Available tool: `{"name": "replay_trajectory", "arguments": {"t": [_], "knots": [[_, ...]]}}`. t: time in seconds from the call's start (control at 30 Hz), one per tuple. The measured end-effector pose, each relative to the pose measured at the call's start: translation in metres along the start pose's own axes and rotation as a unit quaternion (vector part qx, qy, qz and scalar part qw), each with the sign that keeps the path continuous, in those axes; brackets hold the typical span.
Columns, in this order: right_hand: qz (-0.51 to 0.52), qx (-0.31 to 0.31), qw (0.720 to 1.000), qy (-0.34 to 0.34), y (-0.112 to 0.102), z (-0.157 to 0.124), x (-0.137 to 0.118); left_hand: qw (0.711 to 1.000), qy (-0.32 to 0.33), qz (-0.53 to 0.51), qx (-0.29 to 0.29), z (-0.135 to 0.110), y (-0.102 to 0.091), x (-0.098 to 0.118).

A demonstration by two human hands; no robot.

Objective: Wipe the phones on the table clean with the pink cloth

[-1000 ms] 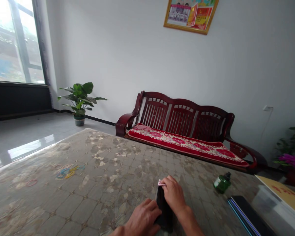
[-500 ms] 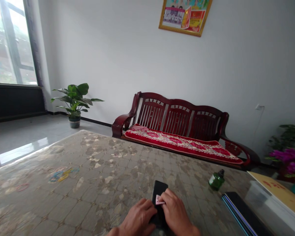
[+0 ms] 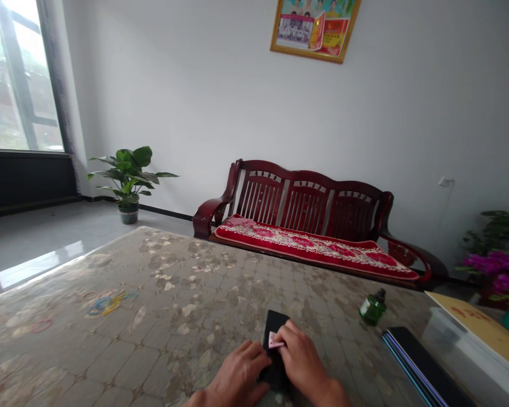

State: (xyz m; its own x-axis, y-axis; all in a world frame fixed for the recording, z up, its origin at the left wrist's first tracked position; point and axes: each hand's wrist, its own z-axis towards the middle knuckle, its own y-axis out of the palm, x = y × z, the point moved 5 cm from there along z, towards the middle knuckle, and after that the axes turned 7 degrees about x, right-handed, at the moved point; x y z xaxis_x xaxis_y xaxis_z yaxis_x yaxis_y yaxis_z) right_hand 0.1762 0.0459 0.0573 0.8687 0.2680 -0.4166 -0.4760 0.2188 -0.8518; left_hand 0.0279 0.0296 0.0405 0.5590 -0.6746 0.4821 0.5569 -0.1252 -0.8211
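A flat black case or wallet (image 3: 274, 324) lies on the patterned table (image 3: 152, 316) near its front edge. My left hand (image 3: 237, 377) curls over the case's left side and holds it down. My right hand (image 3: 299, 357) rests on the case's right side and pinches a small pink folded slip (image 3: 275, 340) against its top face. Only the far end of the black case shows beyond my fingers.
A small green bottle (image 3: 372, 307) stands to the right, and a dark tablet or notebook (image 3: 419, 364) lies beyond it. Coloured rubber bands (image 3: 106, 305) are scattered at the left. A red-cushioned wooden bench (image 3: 309, 226) stands behind the table.
The black case was standing on edge between my hands a second ago; it now lies flat on the table. The pink slip has moved with my right fingers from its top edge onto its face.
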Motion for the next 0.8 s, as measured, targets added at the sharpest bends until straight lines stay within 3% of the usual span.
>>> {"name": "replay_trajectory", "arguments": {"t": [0.1,0.33,0.6,0.7,0.8], "knots": [[-0.013,-0.011,1.0,-0.018,-0.001,-0.006,-0.003,1.0,0.003,-0.007,0.004,0.0,0.001,0.0],[-0.065,0.059,0.996,0.009,-0.008,0.021,0.004,1.0,0.009,-0.014,0.009,-0.002,0.004,-0.004],[-0.013,-0.007,0.999,-0.042,-0.006,-0.004,-0.006,1.0,0.005,-0.005,0.002,0.002,0.0,-0.001],[-0.022,-0.009,0.999,-0.023,-0.007,0.003,-0.001,1.0,0.005,-0.007,0.001,0.001,-0.001,0.0],[-0.041,0.028,0.999,0.007,-0.006,0.019,0.004,1.0,0.006,-0.009,0.001,0.0,0.0,-0.001]]}}
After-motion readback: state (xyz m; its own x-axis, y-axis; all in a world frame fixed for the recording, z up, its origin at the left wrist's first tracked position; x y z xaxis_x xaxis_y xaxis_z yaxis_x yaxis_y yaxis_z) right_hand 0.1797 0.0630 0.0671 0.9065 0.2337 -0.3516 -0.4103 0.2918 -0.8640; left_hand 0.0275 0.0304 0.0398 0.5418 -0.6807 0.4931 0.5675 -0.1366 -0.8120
